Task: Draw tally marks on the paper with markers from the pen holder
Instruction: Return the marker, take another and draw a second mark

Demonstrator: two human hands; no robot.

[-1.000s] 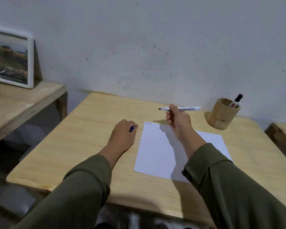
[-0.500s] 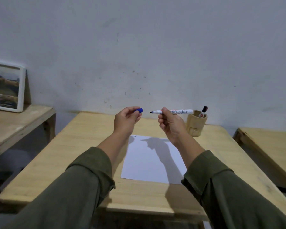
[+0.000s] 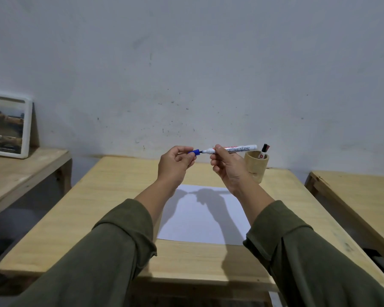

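Both hands are raised above the table, close together in front of the wall. The left hand (image 3: 175, 162) pinches a small blue cap (image 3: 195, 152) between thumb and fingertips, the cap's open end turned toward the right. The right hand (image 3: 227, 167) has its fingers curled round a white marker (image 3: 231, 149), held level, with the thumb on top of the barrel. The marker's dark tip points left and sits right at the mouth of the cap; whether it has gone inside I cannot tell. Dark lettering runs along the barrel.

Below the hands a white sheet of paper (image 3: 200, 227) lies flat on the light wooden table (image 3: 111, 196), and the shadows of both hands and forearms fall across it. The part of the sheet that shows looks unmarked; its top left corner is hidden behind the left forearm.

Just behind the right hand, toward the far right of the table, stands a round wooden pen holder (image 3: 258, 166). A second marker (image 3: 263, 150) with a black cap leans in it, with something reddish beside its top.

Both arms wear olive green sleeves (image 3: 111, 251). Off to the left a framed picture (image 3: 7, 125) leans against the grey wall on a lower wooden bench (image 3: 20, 173), and another wooden surface (image 3: 359, 196) sits to the right.
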